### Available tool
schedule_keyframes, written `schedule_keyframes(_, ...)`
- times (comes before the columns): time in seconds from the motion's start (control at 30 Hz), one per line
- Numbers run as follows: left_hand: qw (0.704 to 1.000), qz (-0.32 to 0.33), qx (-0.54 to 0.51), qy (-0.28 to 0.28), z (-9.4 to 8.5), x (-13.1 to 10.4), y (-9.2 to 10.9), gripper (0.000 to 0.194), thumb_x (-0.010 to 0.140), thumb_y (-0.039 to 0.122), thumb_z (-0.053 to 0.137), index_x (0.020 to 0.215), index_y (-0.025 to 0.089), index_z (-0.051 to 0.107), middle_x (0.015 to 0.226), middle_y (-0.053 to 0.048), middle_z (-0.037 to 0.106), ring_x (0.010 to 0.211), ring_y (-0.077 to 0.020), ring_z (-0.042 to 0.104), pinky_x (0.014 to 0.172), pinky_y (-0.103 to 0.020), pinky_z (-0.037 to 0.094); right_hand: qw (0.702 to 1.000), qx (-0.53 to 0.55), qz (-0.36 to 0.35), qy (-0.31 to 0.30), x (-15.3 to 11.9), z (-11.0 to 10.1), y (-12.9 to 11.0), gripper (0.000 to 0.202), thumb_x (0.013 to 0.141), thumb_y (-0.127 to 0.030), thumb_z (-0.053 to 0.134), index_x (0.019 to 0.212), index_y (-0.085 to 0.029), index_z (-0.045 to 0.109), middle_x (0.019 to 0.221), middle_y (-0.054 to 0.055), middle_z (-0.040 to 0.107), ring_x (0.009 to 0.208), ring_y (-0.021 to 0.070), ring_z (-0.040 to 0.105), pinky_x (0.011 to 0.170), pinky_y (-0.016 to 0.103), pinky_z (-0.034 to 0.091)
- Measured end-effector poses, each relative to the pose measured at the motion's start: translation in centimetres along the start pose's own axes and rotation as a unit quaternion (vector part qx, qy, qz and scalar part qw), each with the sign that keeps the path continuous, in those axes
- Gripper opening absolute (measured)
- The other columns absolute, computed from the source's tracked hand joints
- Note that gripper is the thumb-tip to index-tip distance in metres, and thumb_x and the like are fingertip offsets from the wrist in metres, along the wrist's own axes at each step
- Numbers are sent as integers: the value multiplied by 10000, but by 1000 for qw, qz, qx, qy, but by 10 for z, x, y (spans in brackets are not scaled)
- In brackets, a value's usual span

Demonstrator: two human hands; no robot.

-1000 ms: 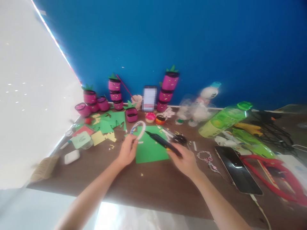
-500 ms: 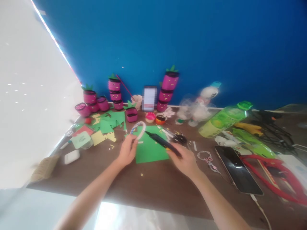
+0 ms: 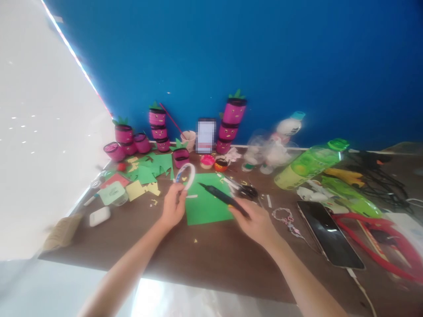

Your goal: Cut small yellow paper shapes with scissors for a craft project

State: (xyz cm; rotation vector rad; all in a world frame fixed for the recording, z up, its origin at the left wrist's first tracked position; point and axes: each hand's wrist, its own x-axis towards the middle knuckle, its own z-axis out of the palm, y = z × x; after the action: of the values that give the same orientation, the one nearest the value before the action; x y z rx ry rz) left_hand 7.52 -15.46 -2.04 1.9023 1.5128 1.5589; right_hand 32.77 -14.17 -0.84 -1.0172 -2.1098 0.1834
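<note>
My left hand [image 3: 174,204] pinches a thin white ring [image 3: 191,178] by its lower left edge, holding it up near the left side of a green paper sheet [image 3: 208,209]. In my right hand [image 3: 253,218] is a black pen-like tool [image 3: 218,193], gripped with its pointed tip toward the ring. A gap separates tip and ring. Both hands are over the brown table [image 3: 211,259]. Behind the ring sits a small magenta cup [image 3: 181,158] with green paper leaves.
Magenta cup stacks [image 3: 228,131] stand along the blue wall. Green and yellow paper scraps [image 3: 135,190] lie left. Scissors [image 3: 247,190], a green bottle [image 3: 310,165], a phone [image 3: 330,233] and a red loop [image 3: 357,246] are on the right.
My left hand and the white ring have moved slightly left and up, away from the black tool's tip. My right hand has barely moved.
</note>
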Motion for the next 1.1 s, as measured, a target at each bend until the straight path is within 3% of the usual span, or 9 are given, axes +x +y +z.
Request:
schedule_keyframes(0.1,999,-18,-19,30,-2,2,-1,105,893,254,378,890,190,461,737,-4,495,681,-122,485,637,-246,401,1000,-12,-12,3,1,1,3,206,828,-248,551,1026,-211,597,887,68,697,728,190,667,679,293,547)
schedule_keyframes(0.27,1000,-6,-1,0,1,2,-3,90,886,251,398,878,193,466,746,-3,505,663,-117,474,630,-244,397,993,-18,-30,114,4,-3,1,208,803,-216,582,1008,-188,595,828,66,698,666,177,662,620,266,544)
schedule_keyframes(0.47,999,0,-15,-42,5,-3,-3,66,881,228,402,884,193,458,765,-15,511,670,-122,467,624,-255,381,994,3,-65,83,1,-3,-6,234,797,-201,597,1031,-198,589,841,62,697,668,169,660,633,257,548)
schedule_keyframes(1.1,999,17,-10,-49,5,-4,-2,56,875,195,405,886,196,460,777,-15,501,684,-121,482,632,-252,395,996,12,-60,68,2,-2,-7,222,807,-195,586,1029,-193,585,838,59,692,667,158,656,640,246,546)
